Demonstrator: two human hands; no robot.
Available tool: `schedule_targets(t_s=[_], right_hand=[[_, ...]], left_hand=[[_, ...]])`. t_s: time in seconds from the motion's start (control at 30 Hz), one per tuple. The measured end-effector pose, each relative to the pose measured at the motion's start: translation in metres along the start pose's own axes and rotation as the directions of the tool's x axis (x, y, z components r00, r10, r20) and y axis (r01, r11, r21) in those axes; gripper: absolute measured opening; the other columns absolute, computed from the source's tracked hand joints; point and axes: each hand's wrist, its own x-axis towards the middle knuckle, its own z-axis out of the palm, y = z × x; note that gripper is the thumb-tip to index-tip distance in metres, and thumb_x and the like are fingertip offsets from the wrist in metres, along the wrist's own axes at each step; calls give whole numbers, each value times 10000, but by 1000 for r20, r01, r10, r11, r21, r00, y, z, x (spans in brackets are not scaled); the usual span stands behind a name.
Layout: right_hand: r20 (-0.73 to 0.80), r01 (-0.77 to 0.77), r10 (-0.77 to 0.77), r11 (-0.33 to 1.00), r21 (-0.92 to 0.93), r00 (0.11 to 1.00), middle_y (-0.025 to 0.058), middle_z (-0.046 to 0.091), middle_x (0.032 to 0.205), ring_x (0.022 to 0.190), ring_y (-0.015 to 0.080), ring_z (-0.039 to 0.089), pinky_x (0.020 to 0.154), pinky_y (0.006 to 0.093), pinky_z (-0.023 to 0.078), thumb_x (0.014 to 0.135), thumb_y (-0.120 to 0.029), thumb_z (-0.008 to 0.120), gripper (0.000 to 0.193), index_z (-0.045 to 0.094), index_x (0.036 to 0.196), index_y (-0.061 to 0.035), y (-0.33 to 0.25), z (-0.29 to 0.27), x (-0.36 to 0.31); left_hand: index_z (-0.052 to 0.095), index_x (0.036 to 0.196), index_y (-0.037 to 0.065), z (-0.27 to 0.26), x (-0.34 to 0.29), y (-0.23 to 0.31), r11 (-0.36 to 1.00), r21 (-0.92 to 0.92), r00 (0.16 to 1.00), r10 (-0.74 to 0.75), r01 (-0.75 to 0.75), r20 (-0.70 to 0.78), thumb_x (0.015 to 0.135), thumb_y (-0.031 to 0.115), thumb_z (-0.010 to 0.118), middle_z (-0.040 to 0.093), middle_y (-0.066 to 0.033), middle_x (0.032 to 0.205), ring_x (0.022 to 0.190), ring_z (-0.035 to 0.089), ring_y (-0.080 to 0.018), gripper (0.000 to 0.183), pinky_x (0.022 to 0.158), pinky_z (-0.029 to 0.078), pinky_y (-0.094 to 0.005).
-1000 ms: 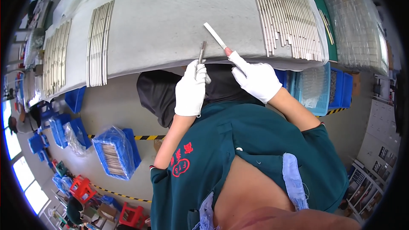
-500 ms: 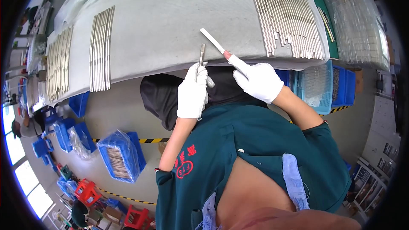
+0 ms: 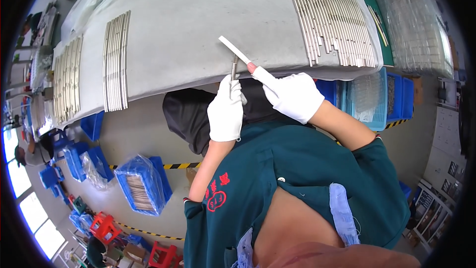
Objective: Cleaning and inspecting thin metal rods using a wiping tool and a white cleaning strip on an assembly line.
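White gloves cover both of my hands, with a bare right thumb or fingertip showing. My left hand [image 3: 225, 118] is closed around a slim metal rod [image 3: 234, 69] that points away from me over the table's near edge. Between the fingers of my right hand [image 3: 296, 98] is a flat white strip [image 3: 233, 48], slanting up to the left. The strip passes across the rod's far end; whether they touch I cannot tell. On the grey-white cloth [image 3: 198, 15], metal rods lie side by side in a large right group [image 3: 329, 20], a narrow left group [image 3: 116, 64] and a far-left group [image 3: 68, 82].
Clear plastic trays [image 3: 416, 25] are stacked at the right end of the table. Below them stand a light-blue basket [image 3: 381, 111] and a blue bin [image 3: 407, 100]. On the floor at left is a plastic-wrapped blue crate [image 3: 157, 188] of rods. Red stools [image 3: 105, 224] stand farther back.
My right hand has moved left with the white strip, which now crosses the rod's end instead of lying to its right. My left hand keeps its grip, almost in place.
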Motion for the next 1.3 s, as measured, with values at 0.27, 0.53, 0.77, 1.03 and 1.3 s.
schedule_targets(t_s=[0.27,0.53,0.77,1.03,1.3], right_hand=[[9,-1,1,1000,-7,1000,64,574,515,394,236,547,372,377,415,835,-172,490,644,253,1433,-176,1,1,8],[-49,-8,7,1000,-21,999,47,528,488,380,208,521,374,327,416,839,-152,509,597,331,1409,-171,-1,1,5],[51,34,-35,999,28,998,43,561,514,390,227,533,378,346,424,849,-186,481,619,264,1426,-138,4,-6,-8],[27,32,-33,999,31,999,52,581,529,411,231,557,381,371,426,841,-173,484,637,245,1430,-130,-2,6,5],[-94,42,-38,998,41,995,36,537,492,376,202,513,371,329,411,831,-149,523,639,292,1426,-166,-3,11,9]], left_hand=[[551,1146,26,0,1,5,997,-31,997,-74,74,15,918,140,476,588,-76,666,589,589,-151,265,582,462,-270],[547,1143,25,-1,1,3,996,-52,997,-73,74,36,916,134,473,591,-71,666,595,590,-149,262,585,464,-268],[545,1134,31,1,2,-1,991,-101,996,-87,89,24,917,135,467,587,-70,656,578,585,-157,254,576,461,-272],[545,1134,21,1,3,-4,978,-171,993,-117,120,28,918,134,465,581,-63,642,554,566,-147,256,576,459,-269],[561,1120,16,-1,3,4,989,-100,994,-105,108,30,923,141,470,568,-54,605,539,544,-126,250,559,443,-254]])
